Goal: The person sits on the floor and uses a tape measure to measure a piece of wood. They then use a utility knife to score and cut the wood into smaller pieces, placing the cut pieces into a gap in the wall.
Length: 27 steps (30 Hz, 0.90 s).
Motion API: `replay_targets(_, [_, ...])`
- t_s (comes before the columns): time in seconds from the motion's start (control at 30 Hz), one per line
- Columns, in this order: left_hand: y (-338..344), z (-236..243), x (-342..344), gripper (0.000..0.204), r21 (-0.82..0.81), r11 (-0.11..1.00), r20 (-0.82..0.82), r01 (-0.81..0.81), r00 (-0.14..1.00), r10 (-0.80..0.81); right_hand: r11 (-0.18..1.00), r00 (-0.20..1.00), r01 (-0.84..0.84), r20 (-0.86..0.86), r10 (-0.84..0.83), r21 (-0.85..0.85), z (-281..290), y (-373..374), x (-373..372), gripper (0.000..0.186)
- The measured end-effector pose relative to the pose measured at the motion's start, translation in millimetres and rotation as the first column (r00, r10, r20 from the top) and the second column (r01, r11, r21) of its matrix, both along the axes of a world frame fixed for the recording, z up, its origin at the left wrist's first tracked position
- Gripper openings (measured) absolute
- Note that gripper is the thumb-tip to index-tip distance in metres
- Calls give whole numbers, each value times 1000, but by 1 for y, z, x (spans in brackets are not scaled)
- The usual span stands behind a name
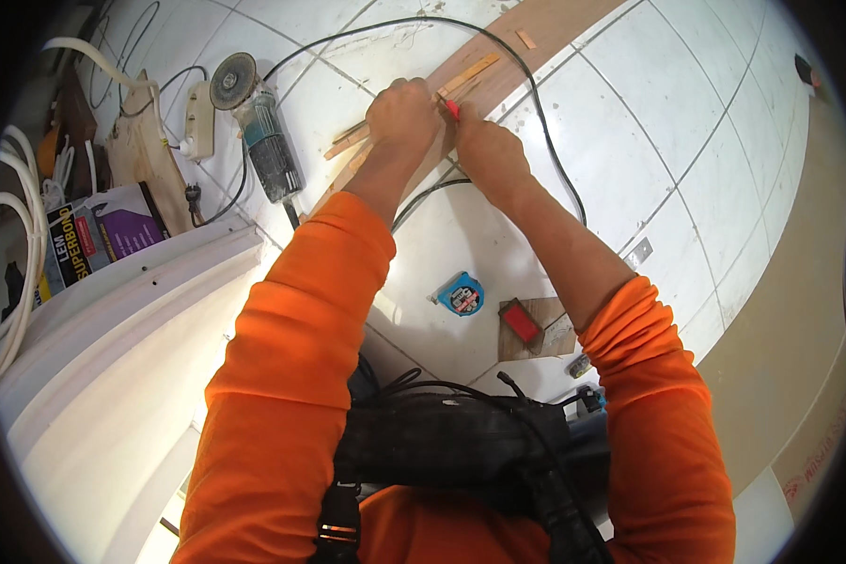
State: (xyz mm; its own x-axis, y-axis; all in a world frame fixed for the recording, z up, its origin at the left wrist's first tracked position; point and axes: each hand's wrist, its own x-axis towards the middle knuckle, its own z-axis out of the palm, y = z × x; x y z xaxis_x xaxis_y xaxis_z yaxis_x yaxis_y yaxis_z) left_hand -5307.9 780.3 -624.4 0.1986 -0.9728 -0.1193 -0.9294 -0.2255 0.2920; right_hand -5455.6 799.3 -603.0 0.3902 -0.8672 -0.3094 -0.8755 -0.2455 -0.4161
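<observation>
we look down on a small red object (452, 109), apparently a tool's end, above a long wooden board (559, 28) laid across a white tiled floor (620, 122). the right hand (491, 158), closed by the board's right edge, seems to grip it at the thumb side. the left hand (404, 115) is curled into a fist over the board's left edge; we cannot tell what its fingers hold. just past the hands, a thin wood strip (470, 74) lies along the board, a short chip (526, 39) beyond it. more strips (348, 143) jut from beneath the left hand. off the board's left edge we find an angle grinder (265, 132) and a pale power strip (197, 120). nearer the wearer, off its right edge, sit a blue tape measure (462, 294) and a red block (519, 321) on a scrap of wood (559, 329).
</observation>
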Motion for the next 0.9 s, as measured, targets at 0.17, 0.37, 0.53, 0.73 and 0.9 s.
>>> replay_targets(0.17, [0, 6, 1, 15, 46, 999, -16, 26, 1000, -25, 1000, 1000, 23, 8, -23, 14, 1, -1, 2, 19])
replay_targets(0.37, [5, -4, 3, 20, -11, 999, 37, 34, 999, -33, 993, 994, 114, 2, -114, 9, -1, 13, 9, 20])
replay_targets(0.53, [8, -7, 1, 19, -25, 999, 12, 34, 999, -34, 996, 993, 68, -102, -62, 59, 8, 30, -25, 25])
replay_targets(0.73, [4, 11, 10, 17, 4, 999, -91, 34, 995, -33, 977, 990, 107, -69, -121, -183, 13, 77, -97, 29])
replay_targets(0.9, [38, 76, 22, 32, -16, 996, -490, 85, 868, -82, 938, 978, 199, 123, -171, -283, 16, 102, -108, 35])
